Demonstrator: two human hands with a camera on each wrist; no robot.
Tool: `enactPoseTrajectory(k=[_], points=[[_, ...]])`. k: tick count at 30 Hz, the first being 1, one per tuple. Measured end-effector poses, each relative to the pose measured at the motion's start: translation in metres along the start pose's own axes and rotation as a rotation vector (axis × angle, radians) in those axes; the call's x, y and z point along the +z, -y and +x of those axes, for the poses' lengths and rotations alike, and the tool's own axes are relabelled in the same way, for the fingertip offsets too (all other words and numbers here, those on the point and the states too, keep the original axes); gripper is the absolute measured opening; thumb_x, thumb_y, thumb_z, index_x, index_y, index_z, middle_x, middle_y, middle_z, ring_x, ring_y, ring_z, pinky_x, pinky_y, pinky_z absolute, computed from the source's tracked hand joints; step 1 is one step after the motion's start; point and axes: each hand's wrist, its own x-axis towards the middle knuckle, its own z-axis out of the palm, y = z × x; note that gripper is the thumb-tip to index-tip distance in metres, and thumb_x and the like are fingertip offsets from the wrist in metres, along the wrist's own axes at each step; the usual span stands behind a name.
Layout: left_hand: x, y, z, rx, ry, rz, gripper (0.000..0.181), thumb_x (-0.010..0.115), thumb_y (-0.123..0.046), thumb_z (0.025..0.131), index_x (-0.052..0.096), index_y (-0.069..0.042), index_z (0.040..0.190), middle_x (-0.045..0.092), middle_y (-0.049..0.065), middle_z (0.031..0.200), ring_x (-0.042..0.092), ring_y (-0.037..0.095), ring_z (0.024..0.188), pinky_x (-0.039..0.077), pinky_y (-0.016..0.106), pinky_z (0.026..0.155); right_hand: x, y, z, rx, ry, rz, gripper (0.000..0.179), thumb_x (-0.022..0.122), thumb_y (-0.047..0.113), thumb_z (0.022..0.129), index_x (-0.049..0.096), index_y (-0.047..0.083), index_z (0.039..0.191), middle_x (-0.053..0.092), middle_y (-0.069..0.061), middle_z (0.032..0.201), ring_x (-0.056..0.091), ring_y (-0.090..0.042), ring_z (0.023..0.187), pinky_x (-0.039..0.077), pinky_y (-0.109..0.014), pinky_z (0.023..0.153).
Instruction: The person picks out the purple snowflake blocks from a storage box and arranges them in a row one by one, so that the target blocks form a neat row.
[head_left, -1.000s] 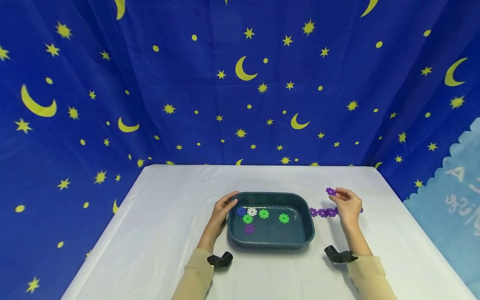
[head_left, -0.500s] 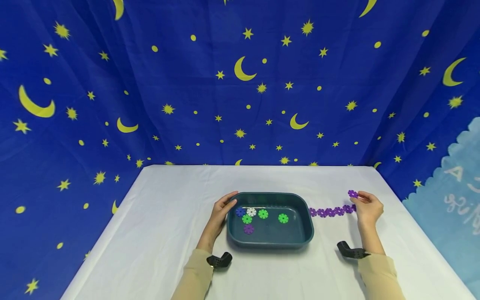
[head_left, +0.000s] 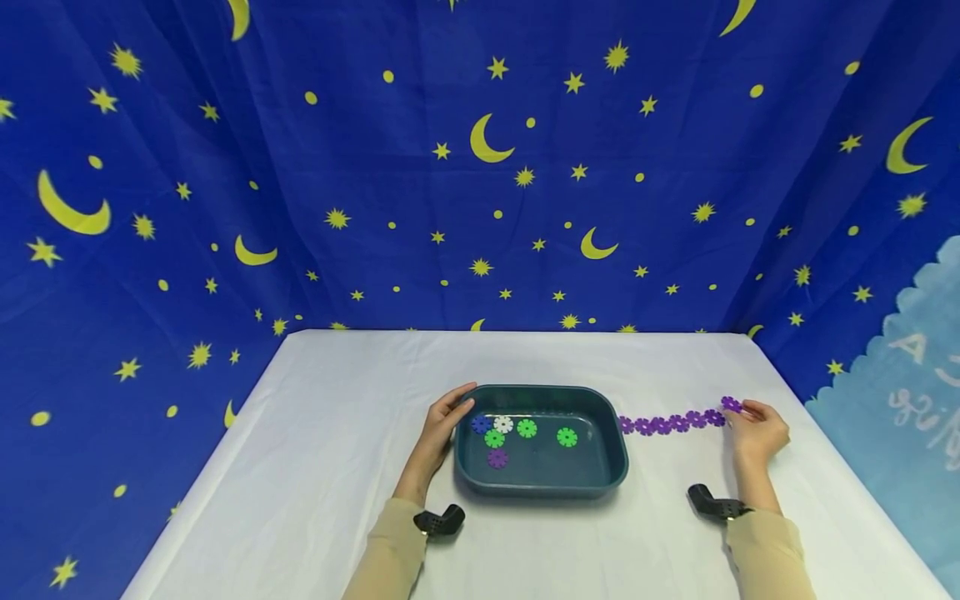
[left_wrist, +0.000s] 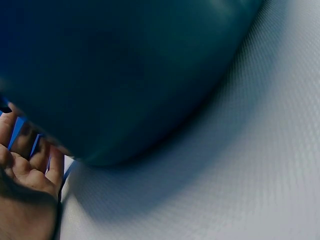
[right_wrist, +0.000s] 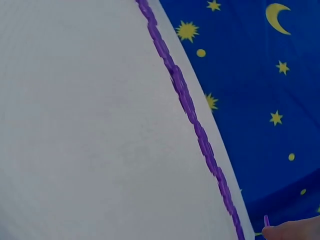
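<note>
My left hand [head_left: 435, 433] grips the left end of a dark teal plastic tray [head_left: 542, 488], its thumb over the rim; the left wrist view shows the fingers [left_wrist: 52, 162] against the tray's outer wall. Inside the tray lie a blue snowflake disc [head_left: 482, 424], a white one [head_left: 503, 424], several green ones [head_left: 567, 437] and a purple one [head_left: 498, 458]. My right hand [head_left: 759, 432] pinches another purple snowflake disc [head_left: 731, 404] by its edge. This is raised at the right end of a row of overlapping purple discs [head_left: 678, 422], which lies flat on the table.
A white cloth [head_left: 330, 467] covers the table. The purple row starts at the tray's right wall and runs right. A blue star-and-moon curtain [head_left: 420, 192] stands behind the table and along its sides, with a light blue panel [head_left: 915, 408] at the right.
The right hand has moved right along the purple row with its disc and lowered it towards the row's right end, uncovering more discs. The left hand and tray stay put.
</note>
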Motion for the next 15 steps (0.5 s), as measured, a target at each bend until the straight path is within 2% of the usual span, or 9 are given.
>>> enactPoseTrajectory(k=[6,10,15], points=[[0.001,0.000,-0.001,0.010,-0.003,0.001,0.042,0.059,-0.018,0.094,0.054,-0.003,0.133,0.054,0.015,0.136,0.053,0.012,0.119,0.037,0.035,0.108,-0.004,-0.009,0.005,0.054,0.018,-0.031,0.036,0.070,-0.006,0.077,0.062,-0.010,0.112,0.036,0.034,0.054,0.036,0.016,0.053,0.032,-0.002,0.055],[0.002,0.000,-0.002,0.012,-0.012,0.001,0.042,0.059,-0.018,0.094,0.054,-0.003,0.133,0.055,0.016,0.135,0.052,0.018,0.121,0.039,0.029,0.105,-0.004,-0.011,0.005,0.036,0.035,-0.059,0.036,0.068,-0.007,0.076,0.063,-0.010,0.112,0.035,0.033,0.054,0.035,0.016,0.051,0.031,-0.003,0.055],[0.002,0.000,-0.001,0.007,-0.015,0.007,0.040,0.058,-0.014,0.095,0.054,-0.003,0.134,0.055,0.017,0.134,0.053,0.018,0.119,0.040,0.024,0.101,-0.006,-0.013,0.005,0.016,0.053,-0.098,0.034,0.065,-0.007,0.076,0.063,-0.011,0.110,0.035,0.031,0.055,0.034,0.015,0.052,0.030,-0.004,0.054]])
